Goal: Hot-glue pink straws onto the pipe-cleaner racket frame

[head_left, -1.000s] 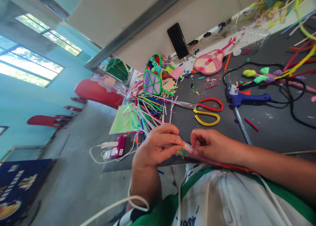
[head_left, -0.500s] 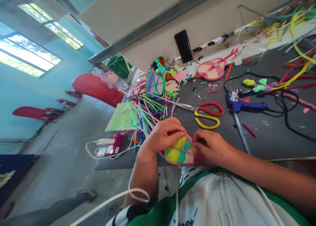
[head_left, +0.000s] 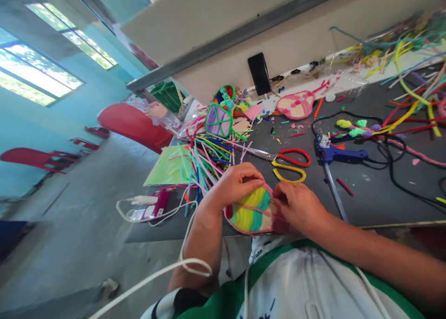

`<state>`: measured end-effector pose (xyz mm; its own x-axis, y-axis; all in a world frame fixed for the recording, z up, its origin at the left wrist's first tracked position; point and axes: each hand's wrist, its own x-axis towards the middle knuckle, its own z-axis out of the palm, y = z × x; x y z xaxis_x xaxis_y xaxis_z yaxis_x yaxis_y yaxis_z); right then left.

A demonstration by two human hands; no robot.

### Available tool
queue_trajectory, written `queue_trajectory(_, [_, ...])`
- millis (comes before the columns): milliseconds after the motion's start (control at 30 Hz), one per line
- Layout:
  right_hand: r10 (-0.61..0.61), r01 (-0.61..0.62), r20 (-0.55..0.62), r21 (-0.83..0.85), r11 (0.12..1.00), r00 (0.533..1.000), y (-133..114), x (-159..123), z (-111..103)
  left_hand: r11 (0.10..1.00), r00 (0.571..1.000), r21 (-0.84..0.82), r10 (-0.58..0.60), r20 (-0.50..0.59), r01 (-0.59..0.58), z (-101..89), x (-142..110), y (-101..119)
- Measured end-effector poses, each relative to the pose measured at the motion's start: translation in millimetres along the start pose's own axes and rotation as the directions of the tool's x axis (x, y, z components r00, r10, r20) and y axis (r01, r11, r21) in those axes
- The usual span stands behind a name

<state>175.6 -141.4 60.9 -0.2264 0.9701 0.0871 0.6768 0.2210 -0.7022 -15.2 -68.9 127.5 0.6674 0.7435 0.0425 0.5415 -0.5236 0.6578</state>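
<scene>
A flat craft piece (head_left: 252, 214) striped in yellow, teal, cream and dark red, with a pink fuzzy rim, is held at the table's near edge against my front. My left hand (head_left: 239, 182) grips its far left edge, thumb lying over the yellow stripes. The fingers of my right hand (head_left: 296, 205) are pinched together at the rim on the right side, covering part of the cream and dark red end. Just beyond my hands lie scissors (head_left: 292, 157) with one red and one yellow handle, and a blue glue gun (head_left: 343, 151).
Many coloured pipe cleaners (head_left: 205, 158) lie left of the scissors, beside a green sheet (head_left: 167, 165). A purple phone (head_left: 158, 205) with a white cable sits at the left edge. A black phone (head_left: 259, 73) leans on the partition. A black cord (head_left: 392, 165) loops at right.
My view has shifted slightly, so the table things appear a little further left. Both hands stay on the craft piece, with its striped face now turned slightly more into view.
</scene>
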Motion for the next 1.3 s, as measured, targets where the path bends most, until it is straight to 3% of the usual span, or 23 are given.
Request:
queue_trajectory(500, [-0.103, 0.1, -0.02, -0.128, 0.987, 0.994, 1.6, -2.0, 2.2, 0.996, 0.996, -0.021, -0.087, -0.016, 0.087, 6.7, 1.7, -7.9])
queue_trajectory(733, [-0.144, 0.154, -0.063, 0.19, 0.97, 0.987, 12.3, -5.9, 27.0, 0.992, 0.994, -0.067, -0.107, -0.01, 0.106, 4.1, 3.7, -8.1])
queue_trajectory(900, [-0.137, 0.164, -0.13, 0.23, 0.959, 0.982, 12.8, -6.9, 34.2, 0.993, 0.995, -0.057, -0.104, 0.011, 0.104, 1.1, 4.9, -1.7])
queue_trajectory(1300, [0.005, 0.058, -0.171, 0.359, 0.932, 0.985, 17.9, -7.1, 23.3, 0.997, 0.995, -0.078, 0.003, 0.1, 0.005, -23.5, 17.3, -11.8])
